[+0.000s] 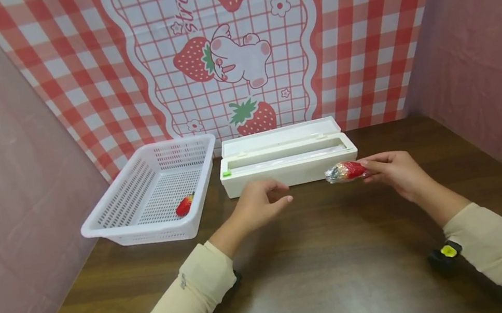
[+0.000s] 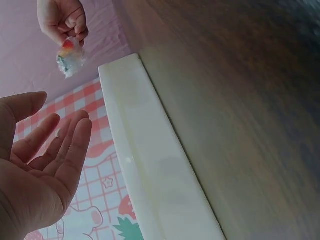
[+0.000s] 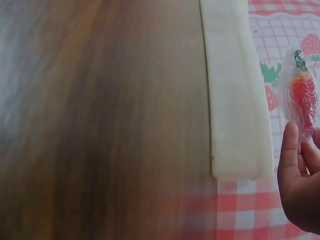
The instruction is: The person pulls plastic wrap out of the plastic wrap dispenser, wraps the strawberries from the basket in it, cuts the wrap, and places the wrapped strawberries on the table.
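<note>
Right hand [image 1: 396, 174] pinches the wrapped strawberry [image 1: 347, 171] by its red end, left hand [image 1: 260, 205] loose, empty; I'd pinch gently tbh.

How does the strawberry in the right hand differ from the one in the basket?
The held strawberry is wrapped in clear plastic; the basket strawberry looks bare. The held strawberry is pinched in the right hand; the basket strawberry lies in the white basket. Both are red with green tops.
</note>
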A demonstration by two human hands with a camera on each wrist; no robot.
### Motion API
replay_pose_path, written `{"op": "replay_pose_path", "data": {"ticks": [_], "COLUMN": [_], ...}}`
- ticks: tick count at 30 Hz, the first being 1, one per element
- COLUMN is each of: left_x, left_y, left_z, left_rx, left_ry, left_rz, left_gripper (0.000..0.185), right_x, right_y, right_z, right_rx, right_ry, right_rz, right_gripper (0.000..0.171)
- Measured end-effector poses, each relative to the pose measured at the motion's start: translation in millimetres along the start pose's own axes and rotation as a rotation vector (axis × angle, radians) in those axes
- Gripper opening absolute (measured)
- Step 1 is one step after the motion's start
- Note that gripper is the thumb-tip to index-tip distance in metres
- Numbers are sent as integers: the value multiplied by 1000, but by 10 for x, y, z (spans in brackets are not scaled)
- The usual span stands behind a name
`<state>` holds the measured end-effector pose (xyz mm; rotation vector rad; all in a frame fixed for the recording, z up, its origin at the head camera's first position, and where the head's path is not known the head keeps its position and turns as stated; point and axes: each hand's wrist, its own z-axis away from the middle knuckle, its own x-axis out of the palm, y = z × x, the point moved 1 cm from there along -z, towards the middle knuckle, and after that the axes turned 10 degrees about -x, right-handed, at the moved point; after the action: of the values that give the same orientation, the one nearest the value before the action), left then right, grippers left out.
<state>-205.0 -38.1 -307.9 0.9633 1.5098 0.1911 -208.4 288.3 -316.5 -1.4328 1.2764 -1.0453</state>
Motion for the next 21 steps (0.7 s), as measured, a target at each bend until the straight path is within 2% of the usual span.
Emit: {"op": "replay_pose_path", "data": {"ticks": [6,13,21], "left_x": [3,11,33], "left_y": [-1,-12,-18], "left_z": [6,10,12], "left_rx": [-8,-22,-32], "left_ry": [5,12,12], "left_rz": [-11,-33,-43], "left_gripper": [23,19,17], "right_x": [-188,-505,-880], "right_y": [81,190,252], "right_z": [-27,-80,-118], "right_rx": [52,65,136], "right_ry": [52,97,232], "right_rz": [35,-90,-91], "right_gripper": [23,28,31]}}
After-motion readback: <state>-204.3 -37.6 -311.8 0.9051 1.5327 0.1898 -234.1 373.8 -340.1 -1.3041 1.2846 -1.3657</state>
